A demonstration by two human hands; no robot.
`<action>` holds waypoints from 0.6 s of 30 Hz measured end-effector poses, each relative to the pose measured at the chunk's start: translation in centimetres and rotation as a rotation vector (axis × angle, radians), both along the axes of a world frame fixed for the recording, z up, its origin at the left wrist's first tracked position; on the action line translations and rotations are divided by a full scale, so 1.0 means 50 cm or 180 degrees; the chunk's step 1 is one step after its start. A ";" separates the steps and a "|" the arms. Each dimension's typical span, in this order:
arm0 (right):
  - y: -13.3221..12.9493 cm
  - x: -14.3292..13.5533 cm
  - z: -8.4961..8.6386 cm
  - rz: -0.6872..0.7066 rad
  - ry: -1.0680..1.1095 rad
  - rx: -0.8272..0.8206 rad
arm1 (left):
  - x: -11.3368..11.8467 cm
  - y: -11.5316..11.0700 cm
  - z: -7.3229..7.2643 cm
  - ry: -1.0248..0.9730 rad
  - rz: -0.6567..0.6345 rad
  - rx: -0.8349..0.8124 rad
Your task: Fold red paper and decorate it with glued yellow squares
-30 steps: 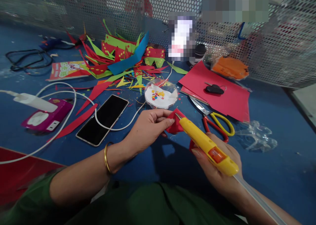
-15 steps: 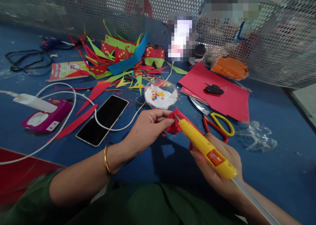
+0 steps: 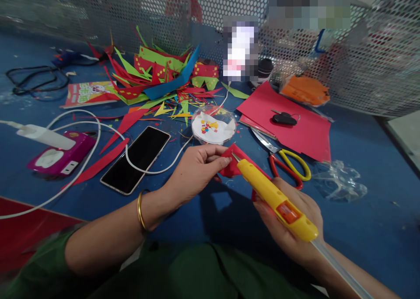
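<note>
Between thumb and fingers, my left hand (image 3: 198,170) pinches a folded piece of red paper (image 3: 234,165). My right hand (image 3: 292,216) is wrapped round a yellow glue gun (image 3: 262,183) with a clear glue stick (image 3: 337,268) jutting from its back. The gun's metal tip is at the red paper, close to my left thumb; whether it touches is hard to tell. Just behind the paper stands a clear round dish (image 3: 213,137) holding white paper and small red and yellow bits. Scissors (image 3: 278,152) with red and yellow handles lie beyond my right hand.
Cut coloured paper (image 3: 164,76) is heaped at the back. To the left lie a phone (image 3: 136,159), a white cable, and a purple power block (image 3: 65,152). A key (image 3: 284,118) rests on red sheets (image 3: 305,135). Crumpled clear plastic (image 3: 341,181) lies on the right.
The rear of the glue gun has shifted slightly right and down in my right hand. My left hand and the red paper stay almost in place.
</note>
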State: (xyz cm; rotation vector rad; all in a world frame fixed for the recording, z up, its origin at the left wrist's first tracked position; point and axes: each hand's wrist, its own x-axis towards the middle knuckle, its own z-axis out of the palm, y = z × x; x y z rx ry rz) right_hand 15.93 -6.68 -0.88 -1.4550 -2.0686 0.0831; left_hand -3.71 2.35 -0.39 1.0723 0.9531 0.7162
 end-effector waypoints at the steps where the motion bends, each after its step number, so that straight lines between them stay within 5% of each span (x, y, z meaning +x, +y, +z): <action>1: 0.000 0.001 -0.001 -0.0031 0.0013 0.0014 | 0.000 0.000 0.000 -0.0007 0.0003 0.0008; 18: -0.002 0.001 0.001 -0.0228 -0.0294 0.0110 | 0.000 -0.002 0.001 0.0342 -0.0025 0.0390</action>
